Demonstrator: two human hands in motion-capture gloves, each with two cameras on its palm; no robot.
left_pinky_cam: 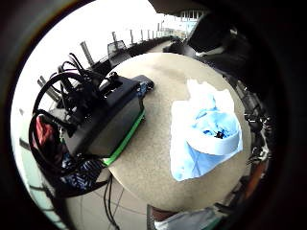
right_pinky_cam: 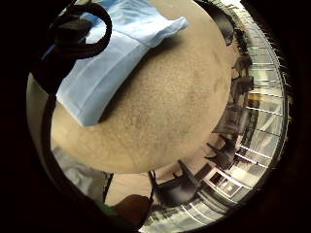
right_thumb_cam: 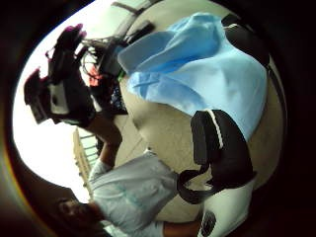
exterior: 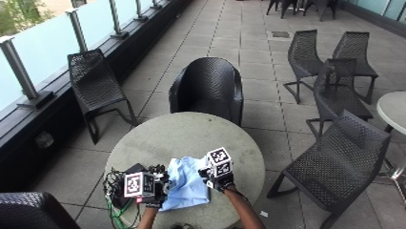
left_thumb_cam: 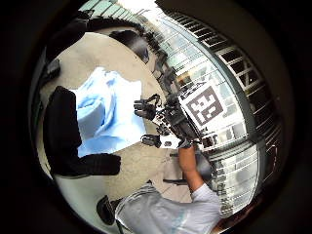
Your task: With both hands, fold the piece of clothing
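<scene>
Both hands hover over the round surface (exterior: 184,133), one at each side of the garment and apart from it. From the left thumb side palm view the right hand (exterior: 218,177) shows its fingers spread and holding nothing; from the right thumb side palm view the left hand (exterior: 149,187) is likewise spread and empty.

One light blue piece of clothing (exterior: 187,187) lies on the near part of the surface, between the two hands, loosely bunched with layers overlapping. It looks thin, soft and light, so it should drape and slide rather than hold a shape; I judge the outer edges or corners, one per hand, the best places to pinch it so it can be lifted flat.

One black box with cables (exterior: 126,183) sits beside the cloth at the left. Several dark wicker chairs (exterior: 206,88) stand around.
</scene>
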